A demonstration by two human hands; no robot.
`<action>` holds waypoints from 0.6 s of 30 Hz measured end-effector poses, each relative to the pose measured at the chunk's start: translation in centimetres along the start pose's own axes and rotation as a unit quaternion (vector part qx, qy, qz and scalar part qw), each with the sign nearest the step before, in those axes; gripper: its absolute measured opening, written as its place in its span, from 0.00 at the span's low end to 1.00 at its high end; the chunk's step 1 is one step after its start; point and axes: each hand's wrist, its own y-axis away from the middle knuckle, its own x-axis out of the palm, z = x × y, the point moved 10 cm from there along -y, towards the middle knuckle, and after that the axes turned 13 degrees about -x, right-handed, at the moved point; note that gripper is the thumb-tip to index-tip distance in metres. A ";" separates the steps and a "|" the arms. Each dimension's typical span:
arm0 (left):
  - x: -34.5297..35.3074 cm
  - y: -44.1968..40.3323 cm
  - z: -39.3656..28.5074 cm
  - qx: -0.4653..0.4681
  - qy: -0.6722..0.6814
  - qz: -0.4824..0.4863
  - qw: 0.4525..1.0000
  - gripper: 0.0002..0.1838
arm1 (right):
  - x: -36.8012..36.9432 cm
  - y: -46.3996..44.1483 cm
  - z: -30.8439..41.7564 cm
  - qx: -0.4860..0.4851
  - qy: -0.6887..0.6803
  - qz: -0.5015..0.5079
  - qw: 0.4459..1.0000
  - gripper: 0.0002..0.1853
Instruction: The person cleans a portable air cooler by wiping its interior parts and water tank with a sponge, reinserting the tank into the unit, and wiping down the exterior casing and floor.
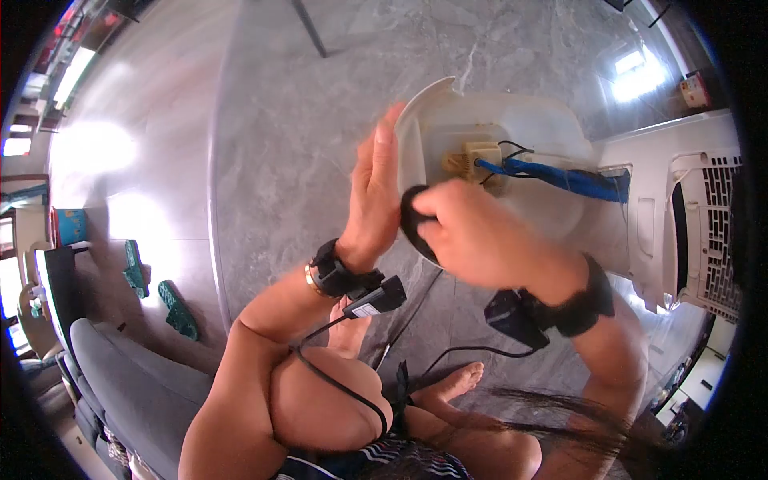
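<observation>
A white plastic housing [552,120], curved and hollow, lies with its inside facing me. My left hand [376,180] rests against its outer left side, fingers stretched out and lying flat. At the near left rim, my right hand [476,236] is closed on a dark, rounded pad [414,218], partly hidden by the fingers and slightly blurred. The pad touches the housing's edge. Inside the housing sit a cream connector block [482,152] and a blue-wrapped cable bundle [568,178] that runs right into a slotted opening.
A white unit with a dark grille [720,232] adjoins the housing on the right. Black cables [480,349] hang from my wrist devices. A grey sofa [136,376] stands at lower left, near green slippers [178,310] on the tiled floor [296,136]. A dark rod [310,28] is at the top.
</observation>
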 end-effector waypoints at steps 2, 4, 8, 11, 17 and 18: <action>0.1 -0.1 -0.2 -0.005 0.001 0.017 1.000 0.28 | -1.8 -1.3 -0.8 0.018 -0.034 -0.067 0.997 0.08; -0.6 -0.1 -0.3 0.019 -0.103 -0.013 0.994 0.28 | -3.2 -2.1 -3.0 0.055 -0.112 -0.114 0.986 0.10; -0.8 0.1 -0.7 0.041 -0.156 -0.040 0.986 0.29 | -3.7 -2.8 -3.1 0.026 -0.230 -0.135 0.963 0.09; -1.0 -0.1 -0.5 0.012 -0.158 -0.025 0.987 0.30 | -3.1 -2.3 -1.0 0.008 -0.144 -0.066 0.987 0.08; -1.0 -0.5 -0.1 -0.005 -0.093 -0.010 0.996 0.30 | 0.8 1.4 -0.5 -0.002 -0.142 0.051 0.989 0.07; -1.1 -0.5 -0.1 -0.003 -0.104 -0.016 0.994 0.30 | 0.7 2.0 -0.4 -0.002 -0.142 0.052 0.988 0.07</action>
